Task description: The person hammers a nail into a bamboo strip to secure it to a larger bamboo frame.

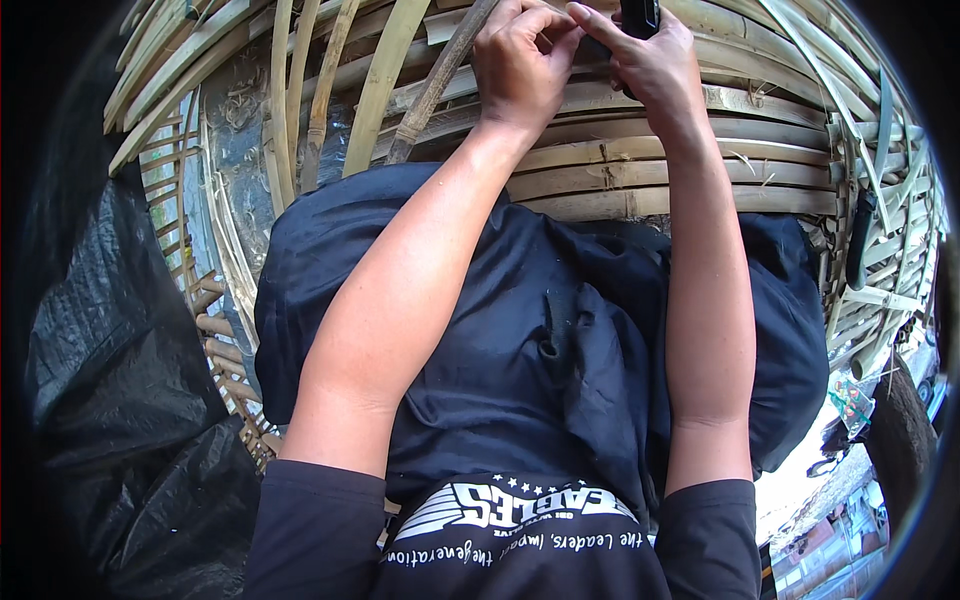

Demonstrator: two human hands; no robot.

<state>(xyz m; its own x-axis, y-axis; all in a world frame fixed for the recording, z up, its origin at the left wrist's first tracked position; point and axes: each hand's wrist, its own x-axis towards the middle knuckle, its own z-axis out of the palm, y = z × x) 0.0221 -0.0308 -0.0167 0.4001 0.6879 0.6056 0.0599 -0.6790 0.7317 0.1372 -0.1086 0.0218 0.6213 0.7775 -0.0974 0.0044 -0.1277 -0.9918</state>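
Both of my hands work close together at the top edge, above a platform of bamboo slats (610, 178). My left hand (520, 70) is closed, its thumb and fingertips pinched together. What sits in that pinch, if anything, I cannot make out. Just right of it, my right hand (660, 70) is wrapped round a black boxy object (640, 16), which is cut off by the top edge, so its kind does not show. The thumb of this hand reaches left towards the left fingertips. A dark, rough stick (437, 83) slants past the left hand's left side.
Several split bamboo strips (383, 85) stand fanned out left of the stick. Black plastic sheeting (110, 320) hangs at far left. A long black-handled tool (860, 240) rests at the right by woven bamboo lattice (905, 230). Dark cloth (520, 380) covers my lap.
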